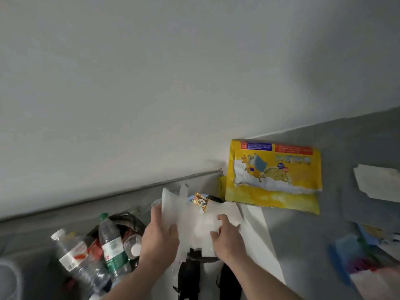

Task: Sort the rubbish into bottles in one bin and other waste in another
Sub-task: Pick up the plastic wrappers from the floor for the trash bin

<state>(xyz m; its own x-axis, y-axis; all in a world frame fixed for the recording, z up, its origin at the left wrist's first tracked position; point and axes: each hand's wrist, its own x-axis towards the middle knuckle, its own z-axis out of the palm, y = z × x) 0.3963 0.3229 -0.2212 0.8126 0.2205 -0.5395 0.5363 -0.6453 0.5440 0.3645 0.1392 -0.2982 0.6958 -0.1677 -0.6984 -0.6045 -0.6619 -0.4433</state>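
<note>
My left hand (159,237) and my right hand (227,239) both grip a bundle of white paper sheets (190,215), held over a black-lined bin (201,256) that is mostly hidden below them. A small yellow snack wrapper (201,202) pokes up behind the paper. To the left, a second black-lined bin (129,219) holds several clear plastic bottles: one with a green cap and label (112,245), one with a white cap and red label (75,254).
A large yellow printed bag (272,176) leans against the white wall on the grey floor. White paper (378,182) lies at the far right. Blue and coloured plastic waste (355,256) sits at lower right. A white strip (259,234) lies beside the bin.
</note>
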